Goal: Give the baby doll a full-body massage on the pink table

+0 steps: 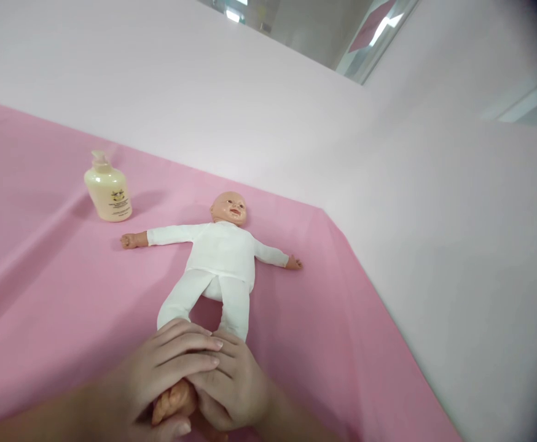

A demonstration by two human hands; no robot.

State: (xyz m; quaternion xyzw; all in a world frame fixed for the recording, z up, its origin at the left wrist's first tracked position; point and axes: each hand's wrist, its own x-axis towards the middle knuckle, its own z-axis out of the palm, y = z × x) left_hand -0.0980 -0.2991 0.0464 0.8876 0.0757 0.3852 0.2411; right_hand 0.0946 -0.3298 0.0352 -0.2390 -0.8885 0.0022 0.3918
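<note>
Left hand [169, 362] curled round one foot [175, 400] of doll [222, 252]; right hand [236, 380] bent over other leg [235, 304], grip hidden; seemingly steadying both. Doll supine toward twelve on pink cloth [314, 344]; pump bottle [109, 191] stands at eleven.

We are indoors, in a plain room with smooth white walls [158, 80]. It looks most like a room for baby care lessons, but I can't tell if it is in a school, a shop or a home. A pink cloth [42, 264] lies wide and flat right by the wall, with soft folds in it. On the cloth lies a baby doll [225, 252] in white clothes, and near its arm stands a pale yellow pump bottle [112, 196]. Those two make me think of baby care. High up is a big glass pane [296, 31], with bright lights [233, 15] showing in it.
</note>
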